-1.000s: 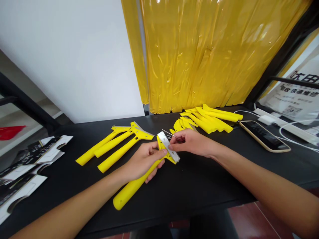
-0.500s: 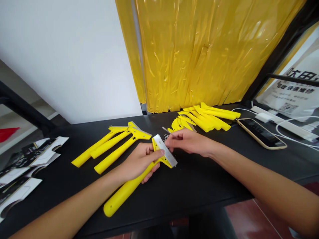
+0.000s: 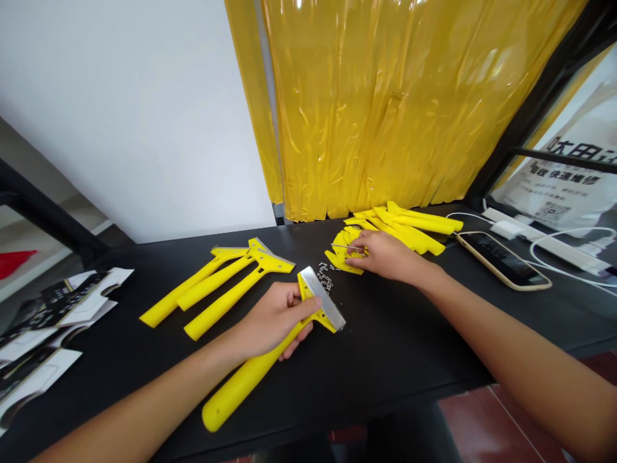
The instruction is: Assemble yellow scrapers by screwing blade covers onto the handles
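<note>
My left hand is closed around the yellow scraper, its thumb pressed on the silver metal plate across the head. The handle points toward me. My right hand is over the pile of small yellow plastic pieces, fingers bent. A thin metal rod sticks out leftward from its fingers; its other end is hidden. Tiny metal screws and nuts lie loose between the scraper head and the yellow pieces. Three yellow scrapers with heads rest to the left of my left hand.
Several yellow handles are heaped at the back. A phone and a white power strip with cables lie right. Printed card sleeves sit on the black table's left. Yellow plastic sheeting hangs behind.
My right hand has moved from beside the scraper head, away and to the right, over the small yellow pieces. The loose screws and nuts are now uncovered. My left hand still holds the scraper.
</note>
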Available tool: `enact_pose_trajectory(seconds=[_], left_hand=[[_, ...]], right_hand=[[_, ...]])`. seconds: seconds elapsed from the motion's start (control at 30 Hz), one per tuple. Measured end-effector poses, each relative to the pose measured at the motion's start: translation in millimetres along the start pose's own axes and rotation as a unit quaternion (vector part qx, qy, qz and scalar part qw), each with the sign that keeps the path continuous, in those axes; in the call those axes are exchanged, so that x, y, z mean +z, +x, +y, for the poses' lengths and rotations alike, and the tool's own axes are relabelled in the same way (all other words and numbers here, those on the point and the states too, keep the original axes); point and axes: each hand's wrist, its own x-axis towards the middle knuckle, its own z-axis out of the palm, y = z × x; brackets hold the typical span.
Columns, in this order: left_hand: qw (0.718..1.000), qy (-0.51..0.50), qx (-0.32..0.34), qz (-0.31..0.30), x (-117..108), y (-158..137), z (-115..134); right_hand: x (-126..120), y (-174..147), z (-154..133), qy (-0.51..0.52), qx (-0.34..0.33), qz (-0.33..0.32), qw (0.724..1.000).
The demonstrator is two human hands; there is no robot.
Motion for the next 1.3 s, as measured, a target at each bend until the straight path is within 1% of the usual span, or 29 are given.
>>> enact_pose_trajectory(seconds=[0.07,0.13,0.23,0.4,0.53,0.67,0.73,0.8,0.87,0.93,0.97,1.07,1.17,1.23,1.3], left_hand=[[1.0,0.0,-0.001,0.002,0.4,0.3,-0.5],[1.0,-0.002,0.0,0.001,0.5,0.3,-0.5],[1.0,0.002,0.003,-0.001,0.3,0.3,-0.1],[1.0,0.006,0.005,0.001,-0.1,0.7,0.1],[1.0,0.002,0.005,0.002,-0.2,0.7,-0.3],[1.0,-0.004,0.003,-0.001,-0.6,0.5,-0.1],[1.0,-0.009,0.003,-0.002,-1.1,0.6,0.7],[1.0,-0.017,0.002,-0.004,-1.9,0.9,2.0],[1.0,-0.027,0.001,-0.004,-3.0,1.3,3.2],[0.999,-0.038,0.002,-0.004,-4.1,1.7,3.9],[0.999,-0.043,0.003,-0.004,-4.5,1.9,4.0],[0.999,-0.052,0.009,-0.005,-5.1,2.0,3.4],[0.998,-0.051,0.02,-0.004,-5.0,2.0,2.4],[0.998,-0.051,0.025,-0.005,-4.8,2.0,1.9],[0.998,-0.049,0.027,-0.004,-4.7,2.2,1.7]], right_hand=[[-2.4,-0.9,3.0,-0.043,0.048,-0.011,0.998],[-5.2,-1.5,6.1,-0.065,0.093,-0.03,0.993],[-7.4,-2.6,5.5,-0.077,0.13,-0.066,0.986],[-7.0,-4.7,-4.4,-0.083,0.144,-0.078,0.983],[-6.2,-3.6,-5.0,-0.055,0.152,-0.081,0.984],[-8.0,-2.8,-1.8,0.037,0.114,-0.087,0.989],[-11.3,-4.0,-3.3,0.115,0.09,-0.051,0.988],[-16.1,-6.4,-8.8,0.217,0.074,-0.002,0.973],[-20.9,-9.6,-18.1,0.329,0.064,0.031,0.942],[-24.0,-13.0,-29.6,0.415,0.046,0.026,0.908],[-24.4,-14.6,-35.3,0.443,0.034,0.011,0.896],[-20.2,-18.5,-49.1,0.494,0.014,-0.04,0.869],[-11.1,-20.4,-55.6,0.524,0.002,-0.027,0.851],[-5.7,-20.6,-56.9,0.553,-0.006,-0.018,0.833],[-2.2,-20.1,-57.5,0.573,0.005,-0.024,0.819]])
